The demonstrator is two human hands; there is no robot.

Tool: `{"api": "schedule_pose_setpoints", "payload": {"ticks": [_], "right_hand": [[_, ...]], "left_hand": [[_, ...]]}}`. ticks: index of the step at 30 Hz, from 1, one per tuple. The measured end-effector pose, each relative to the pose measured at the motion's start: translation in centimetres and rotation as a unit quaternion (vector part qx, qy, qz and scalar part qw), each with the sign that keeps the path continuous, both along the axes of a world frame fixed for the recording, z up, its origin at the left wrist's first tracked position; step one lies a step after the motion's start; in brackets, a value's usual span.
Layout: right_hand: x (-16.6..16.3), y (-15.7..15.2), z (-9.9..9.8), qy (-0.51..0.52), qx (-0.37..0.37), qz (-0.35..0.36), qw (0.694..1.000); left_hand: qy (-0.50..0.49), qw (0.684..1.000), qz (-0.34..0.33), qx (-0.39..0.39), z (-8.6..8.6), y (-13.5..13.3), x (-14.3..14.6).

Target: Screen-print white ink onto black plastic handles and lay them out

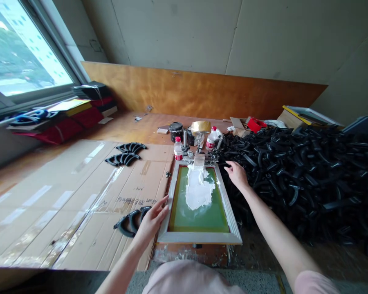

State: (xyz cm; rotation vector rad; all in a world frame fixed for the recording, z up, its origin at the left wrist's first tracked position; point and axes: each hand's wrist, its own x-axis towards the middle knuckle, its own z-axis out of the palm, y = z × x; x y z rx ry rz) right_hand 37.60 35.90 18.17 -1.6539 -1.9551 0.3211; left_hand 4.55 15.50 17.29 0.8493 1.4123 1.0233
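A screen-printing frame (174, 192) with green mesh and a smear of white ink (198, 192) lies in front of me. My left hand (152, 219) rests with fingers stretched out against the frame's left edge, beside a few curved black plastic parts (129, 222) on cardboard. My right hand (237, 174) hovers open at the frame's right edge, fingers spread toward the big heap of black curved parts (297, 171). A squeegee (199, 160) sits at the frame's far end.
Two more groups of black parts (126, 154) lie on the taped cardboard (64, 196) to the left. Bottles (178, 149), a black jar (176, 130) and tape roll (200, 126) stand behind the frame. Red folders (64, 126) lie under the window.
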Motion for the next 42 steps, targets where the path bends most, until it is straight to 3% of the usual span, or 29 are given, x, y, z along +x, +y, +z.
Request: {"api": "schedule_pose_setpoints", "payload": {"ticks": [3, 6, 8, 12, 20, 24, 29, 32, 35, 39, 42], "right_hand": [[-5.3, 1.3, 1.3, -0.067, 0.067, 0.106, 0.99], [-10.1, 2.0, 1.3, -0.161, 0.018, 0.163, 0.973], [-11.4, 2.2, 0.9, -0.204, -0.03, 0.17, 0.964], [-10.9, 1.8, 0.2, -0.239, -0.062, 0.179, 0.952], [-10.3, -2.5, 0.5, -0.303, -0.063, 0.19, 0.932], [-11.6, -1.5, 1.4, -0.291, -0.085, 0.189, 0.934], [-13.1, 0.1, 0.5, -0.275, -0.024, 0.179, 0.944], [-12.8, -1.3, -0.8, -0.272, -0.005, 0.214, 0.938], [-11.2, -3.3, -1.2, -0.274, 0.014, 0.294, 0.916], [-9.2, -3.7, 0.1, -0.267, 0.011, 0.376, 0.887], [-9.5, -2.2, 0.8, -0.253, -0.008, 0.362, 0.897]], "left_hand": [[0.017, 1.0, 0.018, 0.009, -3.5, -0.2, 0.6], [0.041, 0.999, 0.026, 0.005, -4.9, 0.0, 0.9], [0.045, 0.999, 0.024, 0.005, -5.2, 0.0, 0.8], [0.058, 0.998, 0.022, 0.015, -6.0, -0.1, 0.5], [0.076, 0.997, 0.019, 0.005, -7.9, 0.3, 0.3], [0.08, 0.997, 0.013, 0.004, -8.1, 0.4, 0.2], [0.079, 0.997, 0.004, 0.003, -8.5, 0.3, 0.1], [0.066, 0.998, 0.0, 0.007, -8.8, 0.3, 0.0], [0.071, 0.997, 0.003, 0.009, -8.8, 0.3, 0.0], [0.073, 0.997, 0.008, 0.011, -8.6, 0.4, 0.0], [0.07, 0.997, 0.01, 0.013, -8.4, 0.4, 0.1]]}}
